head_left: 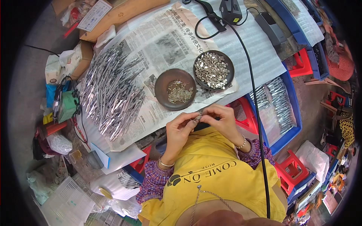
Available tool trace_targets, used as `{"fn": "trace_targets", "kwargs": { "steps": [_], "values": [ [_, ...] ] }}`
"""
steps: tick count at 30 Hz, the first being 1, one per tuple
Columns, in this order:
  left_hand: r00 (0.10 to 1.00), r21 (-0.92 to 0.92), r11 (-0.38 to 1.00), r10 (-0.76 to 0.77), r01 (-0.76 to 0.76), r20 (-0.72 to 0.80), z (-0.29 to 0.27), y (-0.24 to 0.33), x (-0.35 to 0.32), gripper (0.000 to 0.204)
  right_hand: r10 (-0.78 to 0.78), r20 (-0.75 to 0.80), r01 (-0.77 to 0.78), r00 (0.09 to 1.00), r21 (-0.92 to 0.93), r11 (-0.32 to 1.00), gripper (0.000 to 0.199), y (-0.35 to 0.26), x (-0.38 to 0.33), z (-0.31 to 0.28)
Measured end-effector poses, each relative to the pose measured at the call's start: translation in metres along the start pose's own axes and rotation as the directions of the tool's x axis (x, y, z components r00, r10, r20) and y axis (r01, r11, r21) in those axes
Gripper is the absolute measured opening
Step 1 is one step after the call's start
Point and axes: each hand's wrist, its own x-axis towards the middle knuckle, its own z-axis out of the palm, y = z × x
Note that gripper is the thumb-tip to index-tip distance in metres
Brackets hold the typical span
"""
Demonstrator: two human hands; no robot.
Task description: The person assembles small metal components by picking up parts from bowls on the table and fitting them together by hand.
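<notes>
Yellow shirt [211, 177] is seen nearest; a tiny metal piece [198, 116] is pinched between left hand [180, 130] and right hand [222, 120], below 2 dishes [175, 89] of unused parts; many packets [109, 94] are piled finished, seemingly.

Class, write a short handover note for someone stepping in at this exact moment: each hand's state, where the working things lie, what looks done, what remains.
Left hand: fingers pinched on a small metal piece, held above the table edge.
Right hand: fingers meet the same piece from the other side.
Brown dish on the newspaper holds small wiry parts; the darker dish beside it holds shiny round bits.
Done, by the look of it: a big pile of silvery wrapped pieces to the left, more in the blue crate to the right.
Left: both dishes hold many parts.
</notes>
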Motion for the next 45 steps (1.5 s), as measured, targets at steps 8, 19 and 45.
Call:
{"fn": "trace_targets", "kwargs": {
  "steps": [8, 19, 45],
  "values": [
    [1.0, 0.005, 1.0, -0.012, 0.012, 0.017, 0.004, -0.001, -0.002, 0.018, 0.135, 0.136, -0.159, 0.981, 0.182, 0.97, 0.013, 0.006, -0.003, 0.001],
    [0.994, -0.22, 0.971, -0.082, 0.096, 0.072, 0.003, -0.004, 0.0, 0.026, 0.292, 0.169, -0.334, 0.941, 0.336, 0.881, 0.013, 0.013, -0.007, -0.004],
    [0.973, 0.115, 0.993, -0.012, -0.015, 0.23, 0.012, -0.01, -0.003, 0.023, 0.664, -0.633, -0.196, 0.398, 0.648, 0.736, 0.023, 0.139, -0.096, -0.218]
  ]
}}
